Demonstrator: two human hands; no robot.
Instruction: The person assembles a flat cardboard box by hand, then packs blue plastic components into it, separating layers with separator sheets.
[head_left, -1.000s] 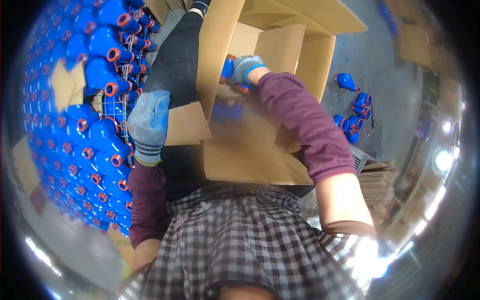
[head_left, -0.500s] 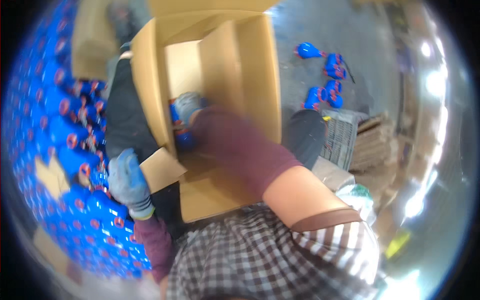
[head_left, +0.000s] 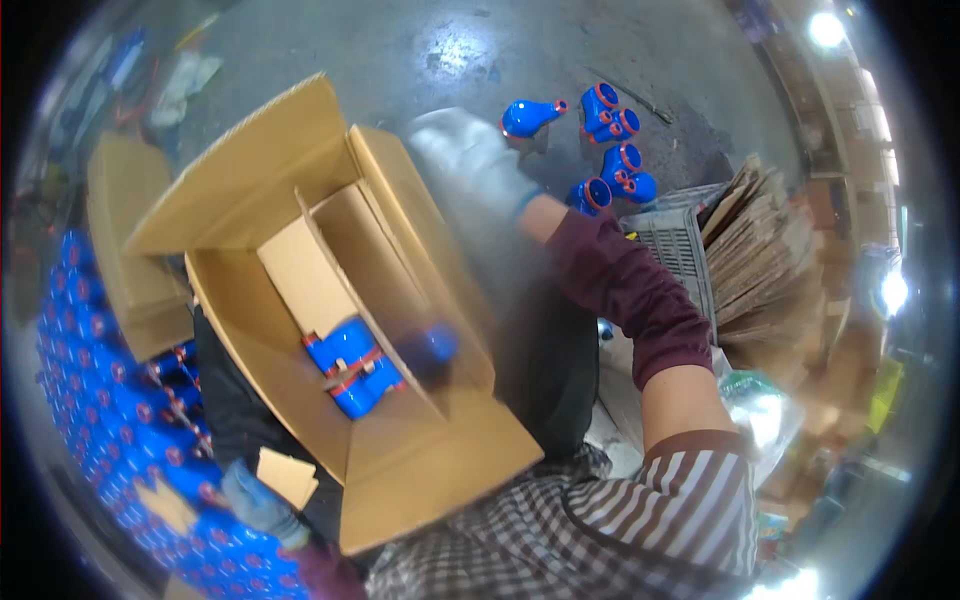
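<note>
An opened cardboard box [head_left: 440, 470] stands tilted between my legs, split lengthwise by a cardboard divider [head_left: 345, 270]. Blue fittings with red-orange rims [head_left: 352, 368] lie in its left compartment. A blurred blue piece [head_left: 432, 344] shows in the right compartment. My right hand [head_left: 465, 155], in a grey glove, is out past the box's right flap, close to a bulb-shaped blue fitting [head_left: 530, 118] on the floor. Motion smears its fingers. Down at the left, my gloved left hand [head_left: 258, 508] holds small flat cardboard pieces [head_left: 287, 477] beside the box.
Several more blue fittings [head_left: 610, 112] stand on the floor at the right. Behind them come a grey plastic crate [head_left: 672, 240] and stacked cardboard sheets [head_left: 765, 240]. A large heap of blue fittings [head_left: 95, 390] fills the left, with another carton [head_left: 130, 240] beyond it.
My right hand has come out of the box's left compartment and swung right over the floor. The box now appears turned and lower left in view. My left hand keeps the cardboard pieces.
</note>
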